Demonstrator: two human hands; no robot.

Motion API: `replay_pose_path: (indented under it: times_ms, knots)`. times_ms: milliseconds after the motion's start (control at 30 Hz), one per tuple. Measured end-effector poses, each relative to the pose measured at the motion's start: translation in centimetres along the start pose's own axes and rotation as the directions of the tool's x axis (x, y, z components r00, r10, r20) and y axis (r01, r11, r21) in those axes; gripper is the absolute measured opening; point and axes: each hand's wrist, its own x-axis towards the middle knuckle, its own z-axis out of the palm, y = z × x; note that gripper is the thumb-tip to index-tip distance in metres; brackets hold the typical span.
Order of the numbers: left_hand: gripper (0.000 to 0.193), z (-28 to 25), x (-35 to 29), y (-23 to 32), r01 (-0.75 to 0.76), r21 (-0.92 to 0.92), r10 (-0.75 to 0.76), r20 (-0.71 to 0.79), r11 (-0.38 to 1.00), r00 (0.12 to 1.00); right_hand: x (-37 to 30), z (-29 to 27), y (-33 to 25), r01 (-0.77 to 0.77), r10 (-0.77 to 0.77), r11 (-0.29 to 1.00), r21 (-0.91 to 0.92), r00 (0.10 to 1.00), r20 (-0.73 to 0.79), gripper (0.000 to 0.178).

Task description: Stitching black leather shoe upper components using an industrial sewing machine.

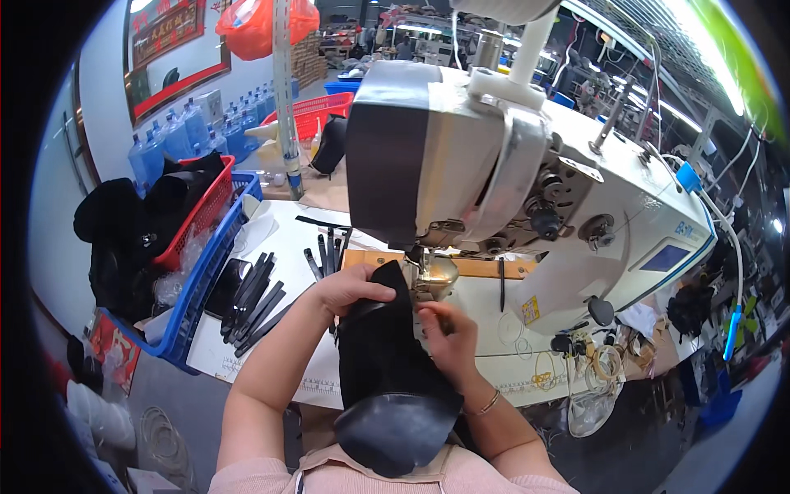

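A black fabric piece (374,346) with a shiny, rounded black panel at its lower end hangs from the sewing machine's bed toward my lap. My left hand (354,290) is closed on its upper part, thumb on top, just left of the needle area. Beside the piece's right edge, my right hand (448,333) has its fingers curled together in a pinch. What they hold, if anything, is too small to make out. Both hands are close to the metal presser foot area (429,276) under the head of the white sewing machine (494,165).
Black strips (251,300) lie on the white table at left, with more strips (327,251) behind my left hand. Blue (202,288) and red baskets (197,210) with black pieces stand beyond. Tape rolls and thread loops (605,362) lie at right.
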Motion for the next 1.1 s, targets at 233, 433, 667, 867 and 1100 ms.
replay_pose_path:
  times_ms: [233,433,667,867,1100]
  knots:
    - [0.041,1.1,0.6,1.2,0.022,0.091,-0.021,-0.014,0.996,1.0,1.4,-0.5,-2.8,-0.577,0.487,0.794,0.19,0.791,0.37,0.018]
    - [0.042,2.4,1.4,3.6,0.034,0.185,-0.027,-0.041,0.982,0.999,1.0,-0.2,-3.3,-0.665,0.581,0.576,0.476,0.742,0.333,0.021]
    - [0.049,4.1,1.7,5.4,0.008,0.281,0.009,-0.06,0.96,0.998,2.0,-1.6,-1.5,0.132,-0.17,0.95,-0.283,0.979,-0.116,0.024]
    - [0.044,2.1,3.1,4.6,-0.105,0.312,0.095,0.046,0.944,0.994,5.2,-2.7,-1.7,0.351,-0.364,0.86,-0.371,0.931,0.035,0.022]
    - [0.041,2.2,3.7,4.8,-0.102,0.445,0.093,0.041,0.89,0.995,6.3,-3.7,-0.7,0.336,-0.347,0.867,-0.367,0.937,0.039,0.01]
